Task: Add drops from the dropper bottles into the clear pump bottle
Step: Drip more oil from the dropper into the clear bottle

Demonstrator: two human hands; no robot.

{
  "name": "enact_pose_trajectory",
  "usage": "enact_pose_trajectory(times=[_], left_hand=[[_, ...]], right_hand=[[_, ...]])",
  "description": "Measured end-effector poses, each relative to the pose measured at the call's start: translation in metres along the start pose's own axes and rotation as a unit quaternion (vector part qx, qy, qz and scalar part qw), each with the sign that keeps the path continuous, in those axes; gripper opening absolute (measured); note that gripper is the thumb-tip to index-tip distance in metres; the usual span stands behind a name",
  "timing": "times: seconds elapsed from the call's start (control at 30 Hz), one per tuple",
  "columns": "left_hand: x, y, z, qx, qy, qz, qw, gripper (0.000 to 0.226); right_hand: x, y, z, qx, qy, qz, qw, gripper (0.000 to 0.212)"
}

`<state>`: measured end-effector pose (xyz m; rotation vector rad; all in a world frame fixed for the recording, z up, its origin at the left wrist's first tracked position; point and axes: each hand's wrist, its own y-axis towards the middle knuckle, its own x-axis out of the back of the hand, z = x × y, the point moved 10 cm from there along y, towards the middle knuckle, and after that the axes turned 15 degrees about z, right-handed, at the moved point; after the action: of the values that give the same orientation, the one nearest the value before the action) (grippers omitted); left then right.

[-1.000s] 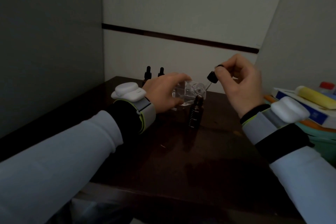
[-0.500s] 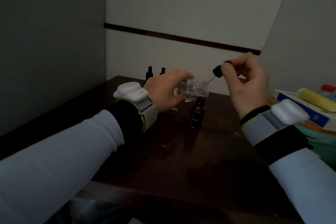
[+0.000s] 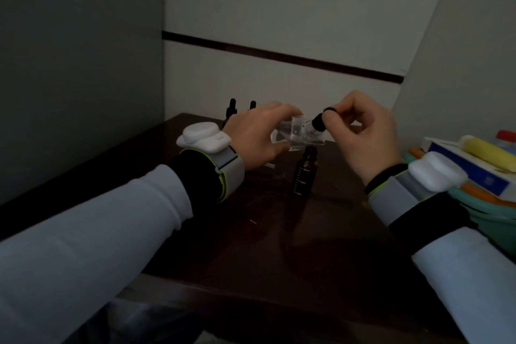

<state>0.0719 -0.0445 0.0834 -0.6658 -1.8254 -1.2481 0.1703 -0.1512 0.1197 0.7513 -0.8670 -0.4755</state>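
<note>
My left hand point(image 3: 255, 138) grips the clear pump bottle point(image 3: 297, 134), held tilted on its side above the dark table point(image 3: 251, 232), mouth toward the right. My right hand point(image 3: 363, 135) pinches the black dropper cap point(image 3: 321, 121) by its bulb, its tip right at the clear bottle's mouth. Directly below stands an open amber dropper bottle point(image 3: 303, 173) with white scale marks. Two more dropper bottles point(image 3: 231, 109) with black caps stand at the back of the table, partly hidden behind my left hand.
A stack of things sits at the right edge: a blue-and-white box point(image 3: 474, 167), a yellow tube point(image 3: 485, 149), a red-capped item point(image 3: 506, 135), teal and orange trays point(image 3: 499, 212). Walls close the table in at the left and back.
My right hand has brought the dropper left and down to the clear bottle's mouth. My left hand has lifted the clear bottle off the table and tilted it.
</note>
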Motion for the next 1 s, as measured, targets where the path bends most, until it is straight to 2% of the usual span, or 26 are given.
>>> enact_pose_trajectory(times=[0.53, 0.8, 1.0], left_hand=[[-0.001, 0.000, -0.001, 0.003, 0.008, 0.010, 1.000, 0.051], [-0.004, 0.001, 0.005, 0.018, 0.003, 0.027, 0.999, 0.053], [-0.006, 0.002, 0.006, 0.021, 0.005, 0.034, 0.999, 0.054]], right_hand=[[-0.002, 0.000, 0.001, 0.000, -0.004, 0.010, 1.000, 0.026], [0.039, -0.009, 0.010, 0.028, 0.025, -0.149, 0.988, 0.016], [0.024, -0.005, 0.009, 0.022, 0.023, -0.093, 0.995, 0.018]])
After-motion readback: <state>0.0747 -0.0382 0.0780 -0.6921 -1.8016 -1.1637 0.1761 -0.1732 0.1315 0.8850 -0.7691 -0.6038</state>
